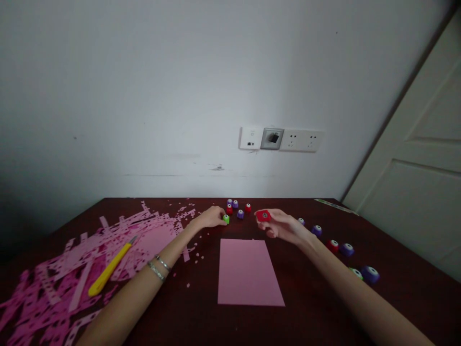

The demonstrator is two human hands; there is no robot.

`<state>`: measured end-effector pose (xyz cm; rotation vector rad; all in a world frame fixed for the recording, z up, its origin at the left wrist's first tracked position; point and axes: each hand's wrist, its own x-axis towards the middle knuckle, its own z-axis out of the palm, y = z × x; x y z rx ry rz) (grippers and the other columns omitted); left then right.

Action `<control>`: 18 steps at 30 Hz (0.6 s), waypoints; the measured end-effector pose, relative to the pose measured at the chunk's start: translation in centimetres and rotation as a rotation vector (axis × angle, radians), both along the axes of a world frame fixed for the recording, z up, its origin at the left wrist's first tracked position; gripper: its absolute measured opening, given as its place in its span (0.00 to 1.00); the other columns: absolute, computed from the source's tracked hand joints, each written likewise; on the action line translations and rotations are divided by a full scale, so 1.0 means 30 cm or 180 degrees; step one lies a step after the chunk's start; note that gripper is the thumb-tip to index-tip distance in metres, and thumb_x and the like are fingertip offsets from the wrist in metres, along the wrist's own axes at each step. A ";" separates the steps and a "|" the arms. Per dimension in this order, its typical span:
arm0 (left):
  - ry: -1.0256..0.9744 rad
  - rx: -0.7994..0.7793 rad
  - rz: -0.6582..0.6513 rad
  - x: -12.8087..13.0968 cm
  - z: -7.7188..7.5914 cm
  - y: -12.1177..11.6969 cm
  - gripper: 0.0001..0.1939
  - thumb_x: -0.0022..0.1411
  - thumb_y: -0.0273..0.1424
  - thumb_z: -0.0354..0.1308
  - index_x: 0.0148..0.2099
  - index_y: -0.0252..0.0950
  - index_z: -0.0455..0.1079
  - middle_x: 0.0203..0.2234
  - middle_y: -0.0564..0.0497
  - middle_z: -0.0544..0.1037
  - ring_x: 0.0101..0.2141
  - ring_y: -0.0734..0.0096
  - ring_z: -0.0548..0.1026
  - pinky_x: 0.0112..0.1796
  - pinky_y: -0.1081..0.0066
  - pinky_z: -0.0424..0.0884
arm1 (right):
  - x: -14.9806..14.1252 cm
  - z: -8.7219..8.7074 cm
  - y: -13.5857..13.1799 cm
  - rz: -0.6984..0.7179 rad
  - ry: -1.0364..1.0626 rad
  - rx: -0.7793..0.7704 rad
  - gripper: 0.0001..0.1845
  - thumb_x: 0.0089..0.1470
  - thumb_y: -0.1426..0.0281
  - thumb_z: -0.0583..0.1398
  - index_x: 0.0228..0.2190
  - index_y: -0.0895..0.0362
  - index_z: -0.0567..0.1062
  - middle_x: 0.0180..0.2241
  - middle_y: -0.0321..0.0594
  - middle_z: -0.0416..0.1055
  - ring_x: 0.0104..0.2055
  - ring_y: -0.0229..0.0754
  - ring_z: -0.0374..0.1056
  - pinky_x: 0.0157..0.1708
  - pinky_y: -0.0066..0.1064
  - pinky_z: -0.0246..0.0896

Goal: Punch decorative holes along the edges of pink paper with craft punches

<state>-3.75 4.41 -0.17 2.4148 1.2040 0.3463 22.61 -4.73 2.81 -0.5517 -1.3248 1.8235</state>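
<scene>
My right hand (278, 223) is closed round a red craft paper punch (262, 216), raised above the table with one flat face toward me. At the far middle, my left hand (212, 217) has its fingertips on a small green paper punch (226, 219) that stands on the table. Just behind it are a red punch (229, 210) and several purple ones, including a purple punch (240, 214). Between my forearms lies a plain pink sheet of paper (248, 274), flat and touched by neither hand.
Punched pink strips and scraps (54, 288) are heaped on the left, with a yellow craft knife (110, 270) on top. More punches, such as a purple one (370, 274), line the right side. A ruler-like strip (334, 205) lies near the wall (162, 96).
</scene>
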 end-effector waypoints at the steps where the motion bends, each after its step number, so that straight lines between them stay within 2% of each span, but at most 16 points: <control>1: -0.0015 0.0047 0.0050 0.004 -0.004 -0.005 0.16 0.50 0.38 0.58 0.39 0.34 0.71 0.29 0.50 0.75 0.28 0.69 0.71 0.27 0.74 0.60 | -0.017 0.007 -0.012 0.0171 0.0096 0.0017 0.16 0.47 0.66 0.63 0.37 0.63 0.75 0.29 0.44 0.71 0.30 0.35 0.67 0.20 0.19 0.60; 4: 0.0103 0.0217 0.0290 0.016 -0.005 -0.022 0.18 0.52 0.40 0.57 0.43 0.38 0.69 0.33 0.50 0.76 0.31 0.66 0.73 0.28 0.73 0.61 | -0.055 0.023 -0.041 0.0559 0.0272 0.0020 0.19 0.47 0.63 0.63 0.36 0.66 0.75 0.28 0.45 0.70 0.27 0.34 0.66 0.18 0.20 0.61; 6: 0.0321 0.0353 0.0503 0.022 0.014 -0.034 0.20 0.50 0.43 0.58 0.43 0.38 0.68 0.33 0.49 0.75 0.32 0.63 0.73 0.28 0.72 0.62 | -0.069 0.028 -0.051 0.0694 0.0326 0.0019 0.20 0.48 0.61 0.62 0.36 0.67 0.74 0.28 0.46 0.70 0.25 0.33 0.65 0.18 0.20 0.62; 8: 0.0388 0.0565 0.0678 0.029 0.056 -0.051 0.19 0.50 0.43 0.59 0.41 0.37 0.68 0.31 0.49 0.75 0.31 0.63 0.72 0.29 0.70 0.62 | -0.073 0.028 -0.053 0.0760 0.0333 0.0020 0.21 0.49 0.60 0.61 0.35 0.67 0.74 0.27 0.46 0.71 0.23 0.33 0.65 0.18 0.21 0.62; 10: 0.0070 0.0845 0.0650 0.042 0.121 -0.083 0.13 0.54 0.41 0.56 0.38 0.37 0.69 0.28 0.50 0.74 0.30 0.67 0.71 0.30 0.71 0.62 | -0.070 0.024 -0.049 0.0768 0.0321 -0.0032 0.20 0.50 0.59 0.60 0.34 0.66 0.74 0.27 0.46 0.71 0.23 0.34 0.66 0.17 0.21 0.63; 12: -0.0615 0.1088 0.0281 0.062 0.197 -0.133 0.11 0.58 0.38 0.52 0.36 0.36 0.69 0.28 0.51 0.73 0.29 0.72 0.70 0.30 0.72 0.63 | -0.063 0.018 -0.040 0.0747 0.0315 -0.0197 0.20 0.52 0.58 0.58 0.34 0.65 0.73 0.26 0.44 0.71 0.23 0.34 0.66 0.17 0.21 0.63; 15: -0.1353 0.1210 -0.0652 0.099 0.293 -0.227 0.09 0.59 0.34 0.53 0.37 0.35 0.70 0.33 0.49 0.73 0.32 0.74 0.70 0.34 0.73 0.65 | -0.051 0.009 -0.023 0.0722 0.0245 -0.0521 0.23 0.55 0.56 0.54 0.32 0.65 0.72 0.24 0.42 0.69 0.23 0.34 0.66 0.16 0.21 0.62; 18: -0.1486 0.1332 -0.1122 0.132 0.332 -0.301 0.07 0.59 0.30 0.53 0.37 0.34 0.71 0.33 0.49 0.72 0.36 0.74 0.69 0.38 0.71 0.66 | -0.045 0.006 -0.012 0.0654 0.0220 -0.0631 0.22 0.56 0.55 0.52 0.34 0.63 0.71 0.24 0.41 0.68 0.26 0.36 0.67 0.16 0.21 0.62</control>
